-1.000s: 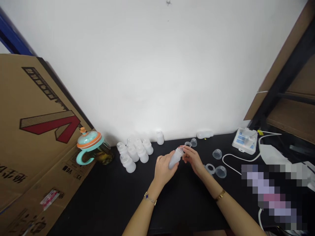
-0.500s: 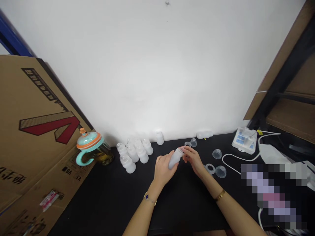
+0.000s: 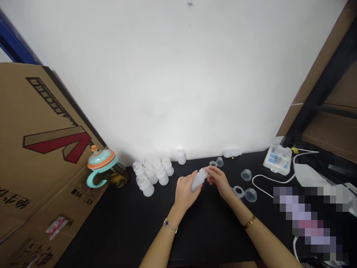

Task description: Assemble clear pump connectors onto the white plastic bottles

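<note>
My left hand [image 3: 186, 190] is wrapped round the body of a white baby bottle [image 3: 197, 180], which tilts with its mouth up and to the right. The fingers of my right hand [image 3: 219, 180] close on the bottle's top; what they pinch there is too small to make out. Several white baby bottles with clear domed caps [image 3: 150, 173] stand grouped on the left. By the wall stands a lone white bottle [image 3: 181, 158]. Right of my right hand lie clear domed caps [image 3: 250, 195] and a translucent collar ring [image 3: 238, 191], partly beside my forearm.
A pitcher with a turquoise and orange lid [image 3: 102, 159] stands left, against a large cardboard box [image 3: 50, 111]. Another white bottle [image 3: 232, 152] lies along the wall. At the right are a white power strip [image 3: 277, 160], its cable [image 3: 267, 178] and a pixelated patch, all on the black table [image 3: 122, 230].
Almost nothing differs. My right fingers have shifted slightly at the bottle's top, while my left hand holds the bottle in the same place.
</note>
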Motion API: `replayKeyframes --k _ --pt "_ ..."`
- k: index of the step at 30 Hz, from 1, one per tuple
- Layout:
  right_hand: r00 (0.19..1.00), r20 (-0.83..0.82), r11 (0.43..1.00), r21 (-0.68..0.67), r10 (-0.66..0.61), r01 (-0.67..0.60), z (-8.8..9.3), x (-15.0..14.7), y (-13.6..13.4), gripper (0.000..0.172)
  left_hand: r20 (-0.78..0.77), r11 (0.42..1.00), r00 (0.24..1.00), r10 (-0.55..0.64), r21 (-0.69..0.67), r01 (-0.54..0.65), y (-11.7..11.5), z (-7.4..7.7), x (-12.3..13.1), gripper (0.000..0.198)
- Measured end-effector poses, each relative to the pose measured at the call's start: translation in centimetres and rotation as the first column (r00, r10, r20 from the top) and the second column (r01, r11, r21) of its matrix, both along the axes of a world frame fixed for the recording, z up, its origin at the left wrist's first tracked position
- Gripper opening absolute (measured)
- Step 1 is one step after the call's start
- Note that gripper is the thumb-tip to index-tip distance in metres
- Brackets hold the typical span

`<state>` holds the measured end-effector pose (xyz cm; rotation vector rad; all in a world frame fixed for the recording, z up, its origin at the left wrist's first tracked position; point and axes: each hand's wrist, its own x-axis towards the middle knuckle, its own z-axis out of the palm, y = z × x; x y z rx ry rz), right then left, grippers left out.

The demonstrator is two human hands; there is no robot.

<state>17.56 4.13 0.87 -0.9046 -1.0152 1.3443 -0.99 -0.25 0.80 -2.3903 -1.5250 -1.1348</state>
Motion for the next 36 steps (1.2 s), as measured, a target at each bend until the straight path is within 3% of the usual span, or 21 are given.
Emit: replayKeyframes --k 36 --pt "1.000 0.026 1.000 0.020 0.003 -0.003 0.31 -0.02 -0.15 0.034 0.014 1.000 1.000 0.001 -0.017 -0.001 0.00 0.03 0.04 0.049"
